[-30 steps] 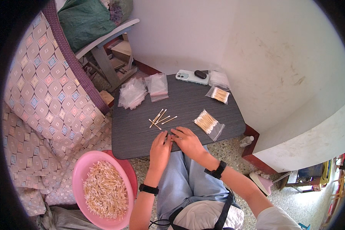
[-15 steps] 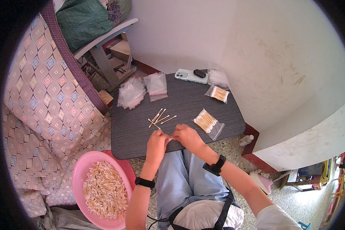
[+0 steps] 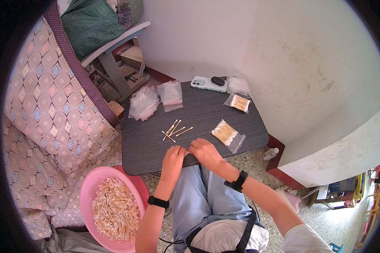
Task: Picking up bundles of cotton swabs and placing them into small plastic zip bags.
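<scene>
Curl of left hand (image 3: pixel 174 160) and right hand (image 3: pixel 205 153) near front edge of surface (image 3: pixel 145 156), can't tell grip, with loose swabs (image 3: pixel 184 131) just beyond, presumably for reach.

The head view comes from the left one of two wide fisheye cameras worn on the person's head. It faces forward and steeply down, over the lap (image 3: pixel 188 192) at lower centre, with the left hand (image 3: pixel 173 158) and right hand (image 3: pixel 204 152) just below mid-frame. It sits near enough that the dark table (image 3: pixel 143 141) fills the middle, yet takes in the wall (image 3: pixel 291 71) at upper right.
</scene>
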A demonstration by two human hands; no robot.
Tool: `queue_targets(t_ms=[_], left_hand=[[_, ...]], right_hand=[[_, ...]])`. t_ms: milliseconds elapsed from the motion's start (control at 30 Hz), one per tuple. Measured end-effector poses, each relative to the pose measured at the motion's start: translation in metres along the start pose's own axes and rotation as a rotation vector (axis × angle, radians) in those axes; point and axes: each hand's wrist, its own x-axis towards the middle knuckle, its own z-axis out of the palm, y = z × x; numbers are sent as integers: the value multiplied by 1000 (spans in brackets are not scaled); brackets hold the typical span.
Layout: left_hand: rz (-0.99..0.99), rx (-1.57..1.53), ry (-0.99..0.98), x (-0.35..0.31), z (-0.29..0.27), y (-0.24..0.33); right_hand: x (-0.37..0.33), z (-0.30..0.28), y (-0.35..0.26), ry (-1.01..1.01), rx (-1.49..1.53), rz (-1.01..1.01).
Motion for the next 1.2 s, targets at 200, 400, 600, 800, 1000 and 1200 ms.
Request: queue_targets(t_ms=[200, 400, 600, 800, 1000, 1200], left_hand=[[21, 98, -38, -2, -1, 5], [72, 286, -112, -3, 8, 2], [52, 259, -134, -4, 7, 3], [24, 250, -127, -6, 7, 6], [91, 243, -86, -11, -1, 7], [-71, -343, -83, -16, -25, 23]], right_hand=[[-3, 5, -3, 1, -106, -63], [-4, 5, -7, 3, -205, -52], [-7, 0, -4, 11, -53, -34], [-7, 1, -3, 38, -173, -127], [-11, -10, -4, 37, -87, -123], [-14, -44, 3, -107, 376, -1]])
